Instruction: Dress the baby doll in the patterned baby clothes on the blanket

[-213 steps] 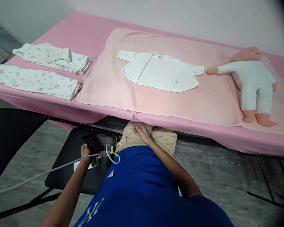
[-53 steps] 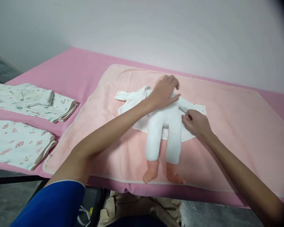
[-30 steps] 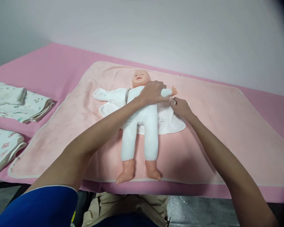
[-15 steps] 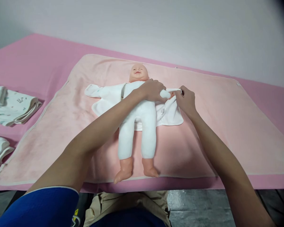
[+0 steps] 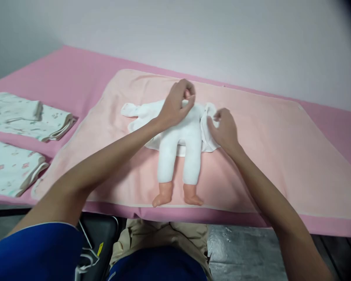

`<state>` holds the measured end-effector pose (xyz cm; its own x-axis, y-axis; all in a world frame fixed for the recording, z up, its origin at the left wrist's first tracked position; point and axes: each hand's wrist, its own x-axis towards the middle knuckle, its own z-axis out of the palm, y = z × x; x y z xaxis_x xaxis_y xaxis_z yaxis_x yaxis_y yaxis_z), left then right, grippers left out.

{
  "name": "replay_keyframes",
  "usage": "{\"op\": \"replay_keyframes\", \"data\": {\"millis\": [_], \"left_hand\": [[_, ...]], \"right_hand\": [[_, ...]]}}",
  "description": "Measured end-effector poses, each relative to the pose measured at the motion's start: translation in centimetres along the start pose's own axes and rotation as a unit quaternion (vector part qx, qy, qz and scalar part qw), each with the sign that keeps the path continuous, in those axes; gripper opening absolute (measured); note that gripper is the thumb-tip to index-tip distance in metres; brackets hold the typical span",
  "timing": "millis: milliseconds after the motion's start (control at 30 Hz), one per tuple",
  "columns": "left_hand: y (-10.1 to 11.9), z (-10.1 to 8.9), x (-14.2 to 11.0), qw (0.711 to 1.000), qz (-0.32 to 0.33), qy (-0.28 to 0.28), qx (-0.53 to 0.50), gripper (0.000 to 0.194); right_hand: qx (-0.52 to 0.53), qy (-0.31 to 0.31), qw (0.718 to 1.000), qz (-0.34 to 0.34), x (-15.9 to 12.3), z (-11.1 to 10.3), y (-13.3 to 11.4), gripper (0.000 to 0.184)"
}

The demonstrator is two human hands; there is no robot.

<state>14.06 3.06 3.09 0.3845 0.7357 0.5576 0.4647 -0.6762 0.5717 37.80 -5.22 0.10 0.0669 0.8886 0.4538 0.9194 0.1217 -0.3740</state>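
A baby doll (image 5: 179, 128) with a white cloth body lies on its back, its feet toward me. Under and around it is a white baby shirt (image 5: 148, 112), spread with one sleeve out to the left. My left hand (image 5: 177, 102) is above the doll's chest and head, thumb and fingers curved apart with nothing in them; it hides most of the head. Beside the shirt's right side is my right hand (image 5: 226, 130), thumb and fingers apart around a bit of white cloth, not visibly gripping it. The doll's arm on that side is covered by the shirt.
A light pink blanket (image 5: 260, 156) lies beneath the doll on a pink-covered table (image 5: 84, 58). Folded printed cloths (image 5: 54, 123) and another folded printed cloth (image 5: 11, 168) are at the left. A wall rises behind the table. A dark chair (image 5: 101, 230) stands below its front edge.
My left hand has moved up from the doll's arm toward its head. My right hand has let go of the shirt's sleeve, which now covers the doll's arm. The view has shifted left.
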Motion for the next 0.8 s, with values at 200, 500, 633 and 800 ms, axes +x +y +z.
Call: {"op": "replay_keyframes", "data": {"millis": [200,500,633,800], "left_hand": [[-7.3,-8.2,-11.0,0.963,-0.161,0.018,0.214,0.058],[-5.3,-9.1,-7.5,0.953,-0.225,-0.113,0.17,0.037],[0.4,-6.6,-7.5,0.989,0.086,-0.066,0.098,0.015],[-0.7,-7.6,-13.2,0.984,0.093,-0.095,0.12,0.04]], "right_hand": [[-0.024,-0.093,0.99,0.103,-7.1,-2.0,6.5,0.04],[0.138,-0.076,0.986,0.063,-2.3,-3.2,-0.6,0.029],[0.158,-0.019,0.962,-0.222,-2.4,-3.2,-6.3,0.01],[0.132,-0.057,0.943,-0.302,-7.3,-2.6,-3.6,0.024]]}}
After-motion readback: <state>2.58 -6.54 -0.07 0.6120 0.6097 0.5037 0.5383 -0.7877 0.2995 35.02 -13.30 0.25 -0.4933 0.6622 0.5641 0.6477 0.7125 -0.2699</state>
